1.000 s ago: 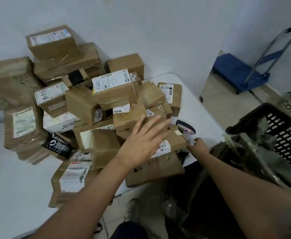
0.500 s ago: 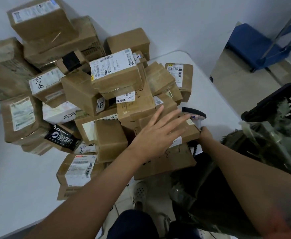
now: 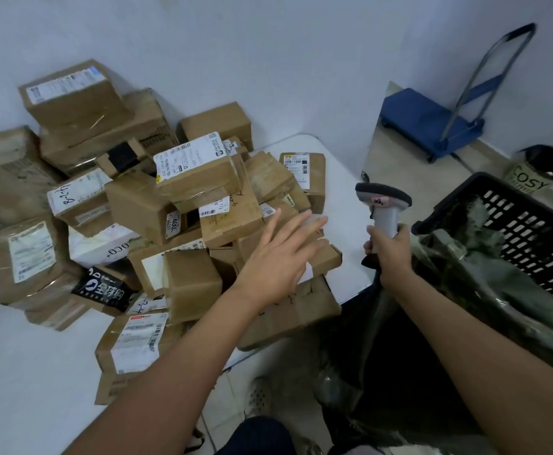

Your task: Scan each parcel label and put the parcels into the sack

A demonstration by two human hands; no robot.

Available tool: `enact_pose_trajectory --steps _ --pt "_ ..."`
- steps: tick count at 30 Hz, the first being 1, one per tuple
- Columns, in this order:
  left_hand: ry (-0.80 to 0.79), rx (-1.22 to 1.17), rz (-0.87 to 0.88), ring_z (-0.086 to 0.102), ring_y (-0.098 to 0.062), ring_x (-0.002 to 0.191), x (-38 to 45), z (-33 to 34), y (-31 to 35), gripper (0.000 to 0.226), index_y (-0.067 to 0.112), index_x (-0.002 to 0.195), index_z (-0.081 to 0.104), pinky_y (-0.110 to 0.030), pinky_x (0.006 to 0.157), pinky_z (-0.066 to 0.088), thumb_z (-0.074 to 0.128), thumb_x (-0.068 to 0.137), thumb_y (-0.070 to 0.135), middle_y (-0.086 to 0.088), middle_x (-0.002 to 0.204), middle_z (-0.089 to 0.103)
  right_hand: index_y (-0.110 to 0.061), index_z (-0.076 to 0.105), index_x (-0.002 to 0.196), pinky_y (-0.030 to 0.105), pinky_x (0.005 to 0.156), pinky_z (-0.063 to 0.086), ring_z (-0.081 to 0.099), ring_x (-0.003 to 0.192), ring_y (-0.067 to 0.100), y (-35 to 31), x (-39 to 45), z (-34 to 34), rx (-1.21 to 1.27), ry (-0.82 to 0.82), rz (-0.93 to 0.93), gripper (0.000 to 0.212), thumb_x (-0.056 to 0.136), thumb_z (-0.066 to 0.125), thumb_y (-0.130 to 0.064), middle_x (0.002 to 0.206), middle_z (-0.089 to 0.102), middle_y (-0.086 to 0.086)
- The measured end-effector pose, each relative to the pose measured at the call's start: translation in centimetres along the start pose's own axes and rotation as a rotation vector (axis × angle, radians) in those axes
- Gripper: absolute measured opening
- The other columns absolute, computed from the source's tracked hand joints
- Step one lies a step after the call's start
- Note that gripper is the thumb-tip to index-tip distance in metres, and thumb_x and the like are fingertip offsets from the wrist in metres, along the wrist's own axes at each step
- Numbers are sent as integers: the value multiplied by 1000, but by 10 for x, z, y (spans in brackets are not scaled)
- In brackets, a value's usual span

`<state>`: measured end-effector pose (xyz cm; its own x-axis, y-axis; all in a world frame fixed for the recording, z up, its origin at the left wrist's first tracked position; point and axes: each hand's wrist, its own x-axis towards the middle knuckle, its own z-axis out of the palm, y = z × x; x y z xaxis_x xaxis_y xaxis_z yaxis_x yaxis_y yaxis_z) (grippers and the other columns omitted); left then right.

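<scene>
Head view:

— What are your hands doing?

— My left hand [image 3: 280, 257] is flat and loose, fingers straight and spread, reaching over the near edge of the pile of parcels [image 3: 157, 218]. The fingertips lie over a small brown box; whether they press on it or hang just above it I cannot tell. My right hand [image 3: 388, 247] is curled tight round the grip of the scanner [image 3: 383, 205].

— Which way is the scanner turned?

— Its handle stands almost upright out of my fist, and the grey head sits on top with its long axis across the view. I cannot tell which end is the window.

— Where is it, measured from the pile?

— Just to the right of the pile, above the bare white strip of the surface [image 3: 344, 198].

— And the sack?

— The sack [image 3: 485, 290] is further right of the pile and nearer to me, dark greenish plastic with its mouth open below my right forearm. Its far side lies against a black slotted crate [image 3: 531, 224].

— How do the parcels lie?

— Heaped at all angles against the wall. One near the top shows a large white label [image 3: 189, 157] face up. A black printed mailer [image 3: 104, 287] is at the pile's near left.

— Anything beyond?

— A blue trolley [image 3: 432, 123] on the floor, far right of the pile.
</scene>
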<state>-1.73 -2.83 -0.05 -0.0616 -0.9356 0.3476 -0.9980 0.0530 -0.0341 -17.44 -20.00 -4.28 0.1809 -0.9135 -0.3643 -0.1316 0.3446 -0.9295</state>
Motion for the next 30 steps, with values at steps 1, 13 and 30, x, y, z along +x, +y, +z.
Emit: enact_pose_trajectory --steps 1,13,30 --pt "3 -7 -13 19 -24 151 0 -4 0 49 22 133 58 -60 119 13 65 86 10 -1 160 31 -14 43 108 33 57 51 56 59 15 -12 -6 -1 26 -6 -34 28 91 64 -18 78 54 8" --pt "458 -388 -986 18 -21 150 -15 -73 -81 51 20 146 41 -50 120 25 58 98 24 2 164 11 -7 59 105 20 55 52 57 58 13 -135 -59 23 328 -630 167 21 94 62 -25 71 62 7" --pt "79 -871 -1428 26 -33 146 -21 -74 -173 69 25 153 36 -54 117 27 40 96 64 -6 162 24 -12 59 119 43 87 58 65 109 30 -159 -80 168 30 -726 87 38 90 70 -34 119 64 19"
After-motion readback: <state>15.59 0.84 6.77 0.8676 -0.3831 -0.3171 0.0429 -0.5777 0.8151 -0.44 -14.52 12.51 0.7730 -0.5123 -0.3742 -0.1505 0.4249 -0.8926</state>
